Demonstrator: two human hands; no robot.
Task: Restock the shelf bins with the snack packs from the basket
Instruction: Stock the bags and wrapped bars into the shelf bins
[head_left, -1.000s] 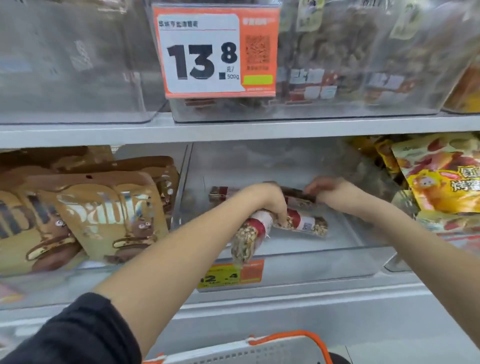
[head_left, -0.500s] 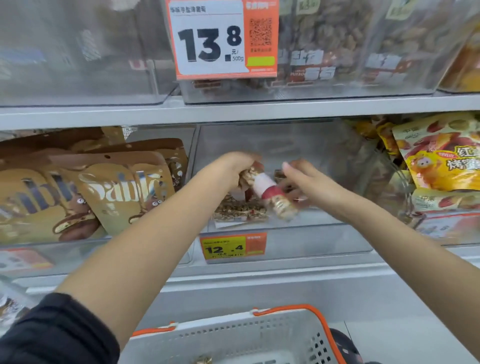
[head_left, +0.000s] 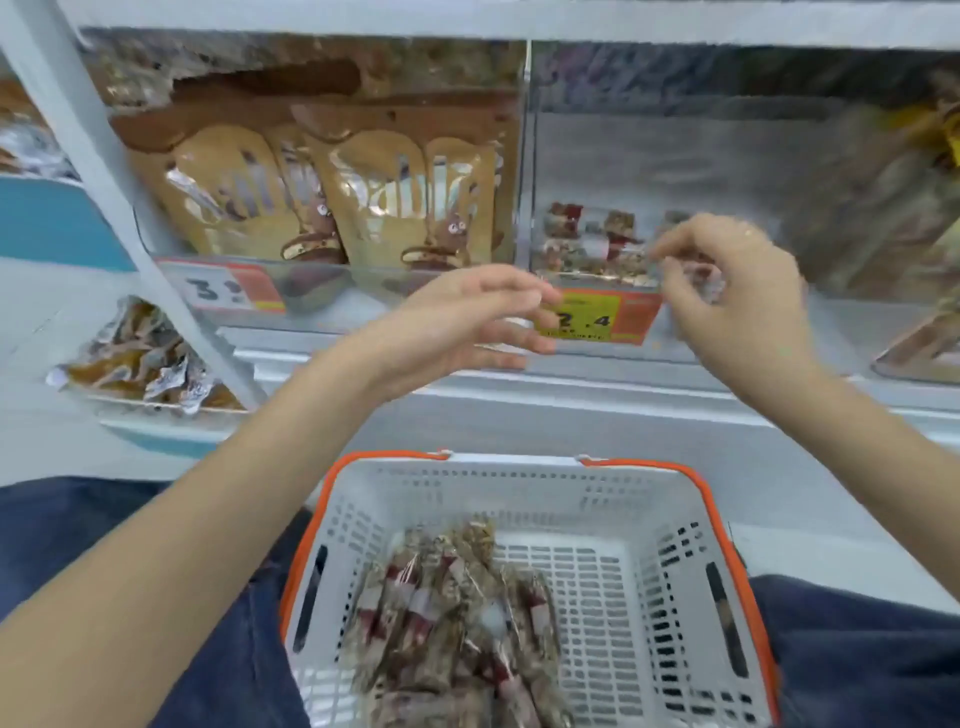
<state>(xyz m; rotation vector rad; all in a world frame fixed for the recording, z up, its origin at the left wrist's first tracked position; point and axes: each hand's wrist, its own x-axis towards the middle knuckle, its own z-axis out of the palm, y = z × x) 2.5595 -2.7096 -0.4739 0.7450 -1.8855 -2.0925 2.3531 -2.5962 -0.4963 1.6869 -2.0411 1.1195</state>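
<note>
My left hand (head_left: 457, 325) and right hand (head_left: 737, 296) hang empty, fingers loosely curled, before the clear plastic bin (head_left: 675, 156) holding a few crinkly snack packs (head_left: 592, 244). More packs (head_left: 457, 623) pile in the slotted white basket (head_left: 649, 519) below. Glossy tan pouches (head_left: 332, 182) fill the neighbouring bin.

price tag (head_left: 597, 321) partly hidden by left hand (head_left: 457, 325), whole view blurred

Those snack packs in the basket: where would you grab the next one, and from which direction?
From above: the basket is open-topped and both hands hang empty over it. The snack packs are long, lying flat in a pile at its left, so probably pinch a top one across its narrow middle.
</note>
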